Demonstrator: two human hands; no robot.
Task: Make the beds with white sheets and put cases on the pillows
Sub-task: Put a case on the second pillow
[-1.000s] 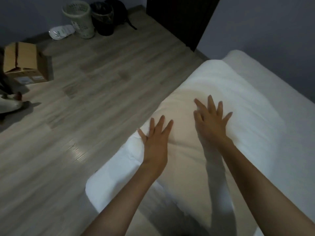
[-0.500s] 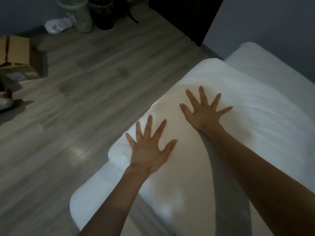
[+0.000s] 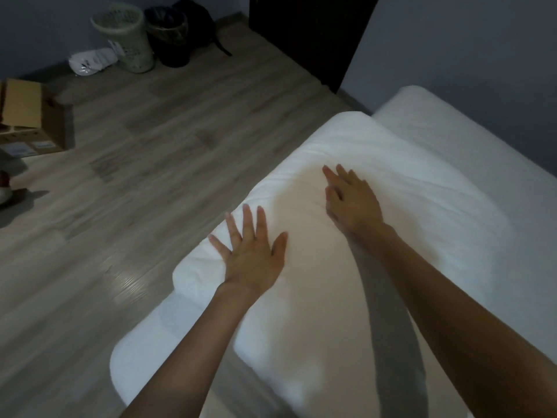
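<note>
Surface: a white bed (image 3: 488,164); the white pillow (image 3: 401,176) lies on it along the floor-side edge.
Room: wood-look floor (image 3: 156,152) left of the pillow, a dark door (image 3: 307,34) beyond it, grey wall behind.
Far from pillow: a pale basket (image 3: 128,37), dark bin (image 3: 168,34) and white bag (image 3: 90,60) by the wall; a cardboard box (image 3: 30,122) far left.
Left hand (image 3: 253,254): flat, fingers spread, pressing the pillow near its left edge.
Right hand (image 3: 352,203): flat, fingers straight and close together, on the pillow's middle, apart from the left hand.
Writing: stickers on box and basket, too small to read.
</note>
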